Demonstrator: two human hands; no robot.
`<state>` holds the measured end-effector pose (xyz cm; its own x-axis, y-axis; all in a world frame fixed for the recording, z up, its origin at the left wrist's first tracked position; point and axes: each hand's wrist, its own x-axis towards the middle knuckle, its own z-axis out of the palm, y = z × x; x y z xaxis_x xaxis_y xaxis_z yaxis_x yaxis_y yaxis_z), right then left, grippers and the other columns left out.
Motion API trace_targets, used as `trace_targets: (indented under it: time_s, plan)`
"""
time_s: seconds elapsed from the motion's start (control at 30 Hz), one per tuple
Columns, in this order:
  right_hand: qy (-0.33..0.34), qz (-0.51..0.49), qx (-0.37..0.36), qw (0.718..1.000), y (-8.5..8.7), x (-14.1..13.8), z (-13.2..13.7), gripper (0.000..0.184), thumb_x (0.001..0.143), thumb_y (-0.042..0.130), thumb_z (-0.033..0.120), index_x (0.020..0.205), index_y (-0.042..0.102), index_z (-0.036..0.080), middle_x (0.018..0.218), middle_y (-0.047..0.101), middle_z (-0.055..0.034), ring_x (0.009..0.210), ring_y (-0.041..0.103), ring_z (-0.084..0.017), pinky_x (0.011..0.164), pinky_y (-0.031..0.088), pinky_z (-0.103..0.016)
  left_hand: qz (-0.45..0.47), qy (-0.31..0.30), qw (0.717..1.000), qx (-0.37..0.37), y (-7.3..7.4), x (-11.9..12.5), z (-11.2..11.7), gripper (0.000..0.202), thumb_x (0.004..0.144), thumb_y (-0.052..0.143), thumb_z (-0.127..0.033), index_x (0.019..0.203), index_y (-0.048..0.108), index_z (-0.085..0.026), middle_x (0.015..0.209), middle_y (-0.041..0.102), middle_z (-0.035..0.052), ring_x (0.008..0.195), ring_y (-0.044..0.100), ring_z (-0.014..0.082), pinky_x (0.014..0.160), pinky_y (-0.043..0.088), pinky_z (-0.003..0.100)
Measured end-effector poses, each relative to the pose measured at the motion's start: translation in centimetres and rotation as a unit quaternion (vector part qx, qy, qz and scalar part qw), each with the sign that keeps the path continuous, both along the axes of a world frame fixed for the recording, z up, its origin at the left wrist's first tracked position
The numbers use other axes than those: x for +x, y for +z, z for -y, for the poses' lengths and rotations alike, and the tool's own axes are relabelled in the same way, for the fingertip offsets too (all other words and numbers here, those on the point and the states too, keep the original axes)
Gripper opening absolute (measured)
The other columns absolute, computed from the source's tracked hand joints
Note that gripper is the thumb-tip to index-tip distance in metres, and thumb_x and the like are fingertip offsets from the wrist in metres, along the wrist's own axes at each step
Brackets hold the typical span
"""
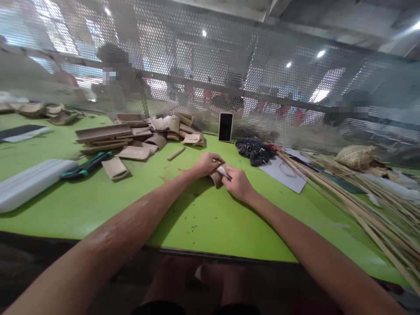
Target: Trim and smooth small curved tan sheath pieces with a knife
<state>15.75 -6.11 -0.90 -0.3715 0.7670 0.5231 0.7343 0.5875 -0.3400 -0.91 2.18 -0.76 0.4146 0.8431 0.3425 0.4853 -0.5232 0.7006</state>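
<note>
Above the middle of the green table, both my hands are together at a short curved bamboo piece [215, 178]. My left hand [206, 164] has its fingers closed on the far side of the bamboo, its fingertips bent over the top. From the right, my right hand [238, 183] pinches a small white folded piece [222, 170], like paper or cloth, which lies against the bamboo. My fingers cover part of both things. A thin bamboo stick [176, 153] lies on the table to the left, beyond my left hand.
Bamboo offcuts [131, 135] are heaped at the back left, near a green-and-black tool [87, 166] and a white block [36, 181]. A phone [225, 127] stands upright before the perforated metal screen [197, 65]. Dark cloth [254, 150] and long bamboo strips [354, 201] lie right.
</note>
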Motion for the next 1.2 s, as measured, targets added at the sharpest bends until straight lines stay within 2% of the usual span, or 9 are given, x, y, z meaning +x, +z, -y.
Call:
trace_targets:
  time_s: [0.1,0.27,0.43,0.57,0.63,0.8,0.97,1.13,1.2]
  plan:
    - [0.008,-0.008,-0.012,1.000,0.0,0.2,-0.3,0.012,0.083,0.053,0.015,0.078,0.064,0.016,0.079,0.066,-0.0059,0.069,0.055,-0.017,0.067,0.043,-0.028,-0.004,0.002,1.000,-0.004,0.1,0.0,0.2,0.032,0.078,0.056,-0.010,0.097,0.080,-0.017,0.091,0.077,0.0067,0.082,0.066,0.0186,0.077,0.050,0.028]
    - [-0.097,-0.028,0.008,0.995,0.0,0.9,-1.2,0.016,0.079,0.054,0.012,0.066,0.059,0.018,0.069,0.061,-0.0041,0.064,0.053,-0.017,0.064,0.040,-0.028,0.001,0.001,1.000,-0.010,0.3,0.2,0.5,0.027,0.081,0.058,-0.014,0.098,0.079,-0.015,0.093,0.077,0.0087,0.084,0.066,0.0199,0.077,0.050,0.030]
    - [0.011,-0.019,-0.006,1.000,0.0,-0.2,-0.2,0.012,0.082,0.054,0.015,0.076,0.064,0.018,0.080,0.067,-0.0050,0.069,0.055,-0.016,0.067,0.042,-0.027,-0.014,0.005,1.000,-0.008,0.6,0.1,0.6,0.026,0.079,0.060,-0.012,0.096,0.080,-0.017,0.091,0.077,0.0064,0.083,0.065,0.0180,0.077,0.049,0.028]
    - [-0.074,-0.025,-0.015,0.997,0.4,0.7,-0.9,0.013,0.079,0.055,0.013,0.068,0.061,0.017,0.069,0.062,-0.0036,0.061,0.049,-0.015,0.062,0.037,-0.027,-0.012,0.005,1.000,-0.007,0.7,0.0,0.6,0.027,0.080,0.060,-0.011,0.098,0.079,-0.015,0.089,0.077,0.0077,0.078,0.063,0.0171,0.073,0.048,0.027]
    - [-0.087,-0.033,-0.025,0.995,0.5,0.9,-0.8,0.016,0.079,0.054,0.013,0.065,0.058,0.017,0.066,0.059,-0.0030,0.059,0.047,-0.014,0.059,0.036,-0.027,-0.007,0.001,1.000,-0.008,0.6,0.0,0.6,0.027,0.079,0.060,-0.011,0.097,0.080,-0.015,0.087,0.076,0.0077,0.076,0.062,0.0167,0.072,0.048,0.027]
    - [0.037,-0.045,-0.082,0.995,0.6,-0.2,0.4,0.014,0.081,0.054,0.016,0.069,0.062,0.017,0.074,0.064,-0.0031,0.066,0.052,-0.015,0.065,0.040,-0.027,0.005,-0.023,1.000,-0.013,0.1,-0.2,0.1,0.030,0.077,0.059,-0.009,0.097,0.080,-0.016,0.086,0.076,0.0052,0.076,0.063,0.0162,0.072,0.048,0.027]
    - [-0.024,-0.052,-0.045,0.997,0.8,0.8,-0.2,0.013,0.084,0.053,0.016,0.077,0.064,0.016,0.079,0.067,-0.0071,0.071,0.056,-0.019,0.069,0.043,-0.030,0.007,-0.032,0.999,-0.009,0.2,-0.3,0.1,0.028,0.079,0.059,-0.010,0.098,0.079,-0.015,0.092,0.077,0.0070,0.080,0.064,0.0170,0.076,0.050,0.028]
    - [0.073,0.012,-0.038,0.996,0.5,0.6,0.2,0.019,0.088,0.050,0.017,0.072,0.060,0.018,0.074,0.064,-0.0048,0.067,0.054,-0.016,0.067,0.042,-0.028,0.003,-0.040,0.999,-0.012,0.5,-0.4,0.3,0.028,0.079,0.058,-0.009,0.097,0.079,-0.015,0.093,0.077,0.0062,0.081,0.065,0.0163,0.078,0.050,0.027]
    - [0.060,0.023,-0.037,0.997,0.5,0.7,0.0,0.018,0.088,0.051,0.016,0.074,0.061,0.017,0.075,0.065,-0.0054,0.066,0.054,-0.016,0.067,0.041,-0.028,0.003,-0.040,0.999,-0.010,0.4,-0.4,0.2,0.029,0.079,0.058,-0.009,0.098,0.079,-0.015,0.091,0.077,0.0063,0.080,0.064,0.0163,0.076,0.050,0.027]
